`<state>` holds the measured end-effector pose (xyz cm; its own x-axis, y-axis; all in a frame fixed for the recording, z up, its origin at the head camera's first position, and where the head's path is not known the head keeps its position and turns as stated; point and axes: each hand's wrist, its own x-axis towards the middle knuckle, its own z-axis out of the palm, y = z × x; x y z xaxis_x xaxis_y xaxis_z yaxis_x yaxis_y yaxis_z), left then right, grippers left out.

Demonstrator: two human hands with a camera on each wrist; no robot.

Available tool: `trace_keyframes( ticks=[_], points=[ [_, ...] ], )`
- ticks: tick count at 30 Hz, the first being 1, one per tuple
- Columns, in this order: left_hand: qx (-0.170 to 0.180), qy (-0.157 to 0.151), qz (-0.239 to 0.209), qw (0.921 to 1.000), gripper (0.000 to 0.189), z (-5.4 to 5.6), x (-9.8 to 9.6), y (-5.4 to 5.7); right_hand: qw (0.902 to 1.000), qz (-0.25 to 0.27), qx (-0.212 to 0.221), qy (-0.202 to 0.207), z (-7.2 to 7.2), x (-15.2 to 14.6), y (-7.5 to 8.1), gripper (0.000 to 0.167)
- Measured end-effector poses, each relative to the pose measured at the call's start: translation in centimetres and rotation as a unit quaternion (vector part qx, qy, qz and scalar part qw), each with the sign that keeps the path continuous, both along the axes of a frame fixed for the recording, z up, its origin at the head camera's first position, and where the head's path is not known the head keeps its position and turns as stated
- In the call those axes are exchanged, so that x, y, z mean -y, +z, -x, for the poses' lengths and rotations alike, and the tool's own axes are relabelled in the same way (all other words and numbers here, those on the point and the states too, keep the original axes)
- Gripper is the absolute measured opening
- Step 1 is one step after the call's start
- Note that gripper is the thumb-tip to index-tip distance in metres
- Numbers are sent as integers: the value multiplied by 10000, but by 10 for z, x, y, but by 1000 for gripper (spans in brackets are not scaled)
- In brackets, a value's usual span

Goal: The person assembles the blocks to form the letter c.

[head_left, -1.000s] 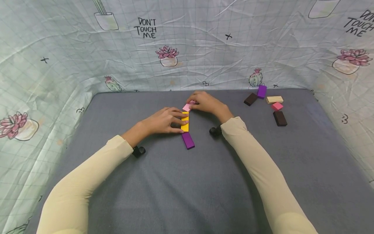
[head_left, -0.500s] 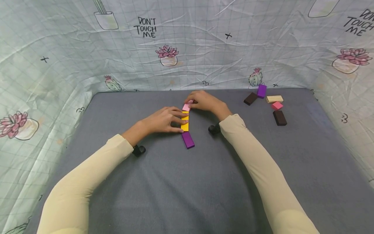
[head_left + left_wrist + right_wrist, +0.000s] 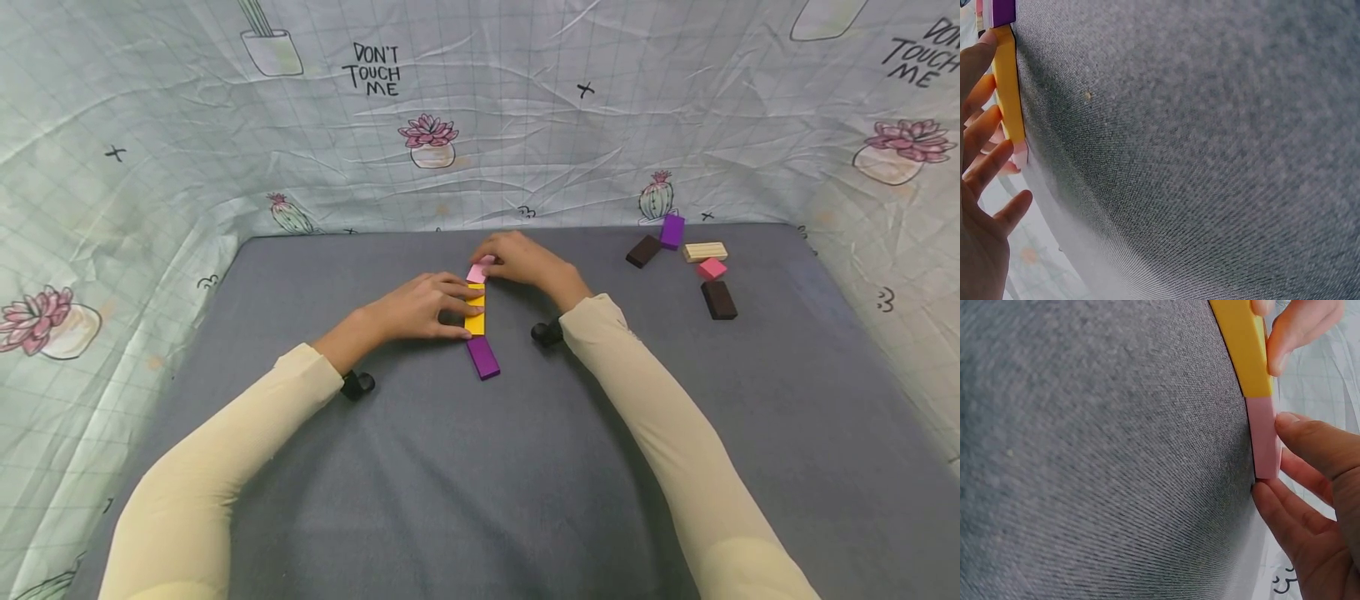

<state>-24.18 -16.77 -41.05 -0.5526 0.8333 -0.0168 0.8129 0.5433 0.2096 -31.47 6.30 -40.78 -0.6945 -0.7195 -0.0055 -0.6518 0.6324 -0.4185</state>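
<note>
In the head view, a yellow block [image 3: 476, 323] and a pink block [image 3: 476, 273] lie end to end on the grey cloth. A purple block [image 3: 483, 358] sits at the yellow block's near end, turned at a slight angle. My left hand [image 3: 422, 308] rests its fairly straight fingers across the yellow block, the thumb near its front end. At the far end, my right hand [image 3: 528, 262] holds the pink block between thumb and fingers. The right wrist view shows the pink block [image 3: 1264, 437] meeting the yellow block [image 3: 1244, 347], fingertips at its outer end.
Loose blocks lie at the back right: two dark brown blocks [image 3: 643, 251], a purple one [image 3: 672, 232], a plain wood one [image 3: 705, 252] and a deep pink one [image 3: 712, 268]. A printed cloth wall [image 3: 510, 142] closes off the back and sides.
My right hand and forearm have shifted slightly left. The left hand stays on the yellow block, and the row of blocks looks nearly the same.
</note>
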Motion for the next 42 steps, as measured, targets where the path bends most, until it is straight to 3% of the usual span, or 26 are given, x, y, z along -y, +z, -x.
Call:
trace_keyframes(
  ticks=[10,18,42],
  points=[
    [162,57,-27,9998,49,0,0,0,9999,44,18,-126,-2,1,-1,30],
    [280,-84,-191,9994,49,3,0,-2,9995,88,-51,-308,-6,0,-2,30],
    [168,-332,-186,9991,48,4,1,-2,9983,-125,83,-559,-7,-3,1,31]
  ],
)
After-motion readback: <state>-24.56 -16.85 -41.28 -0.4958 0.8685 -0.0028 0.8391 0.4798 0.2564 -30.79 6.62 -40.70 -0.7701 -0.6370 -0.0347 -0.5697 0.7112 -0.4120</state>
